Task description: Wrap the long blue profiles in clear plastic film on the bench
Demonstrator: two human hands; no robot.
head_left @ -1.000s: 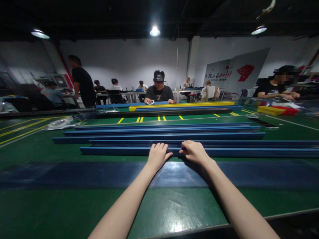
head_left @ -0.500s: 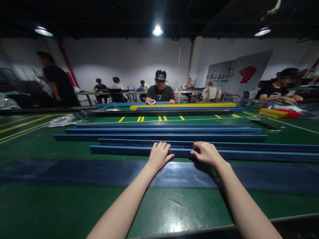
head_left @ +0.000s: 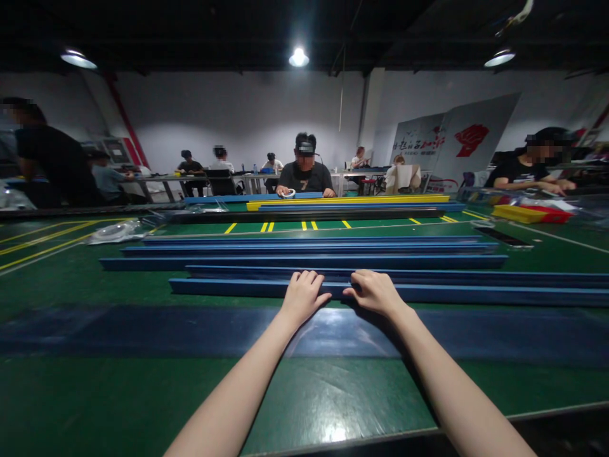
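A long blue channel strip (head_left: 228, 287) with raised edges lies across the green table in front of me. My left hand (head_left: 303, 297) grips its near edge, fingers curled over the top and thumb on the near face. A short way to the right, my right hand (head_left: 375, 293) is closed over the same edge, thumb and forefinger bent towards each other; its fingertips are partly hidden behind the edge. Between me and the channel, a clear bluish plastic strip (head_left: 143, 331) lies flat, passing beneath both forearms.
Beyond the channel lie several more blue strips (head_left: 304, 261). Farther off are a yellow strip (head_left: 352, 201), a black strip (head_left: 295, 216) and a seated co-worker (head_left: 304, 174). A phone (head_left: 507, 237) and a yellow tray (head_left: 518, 214) are at right, a wrapped bundle (head_left: 113, 231) at left.
My right hand has slid left along the channel's edge, closer to my left hand, which stays in place. A person in black at the far left has moved further left.
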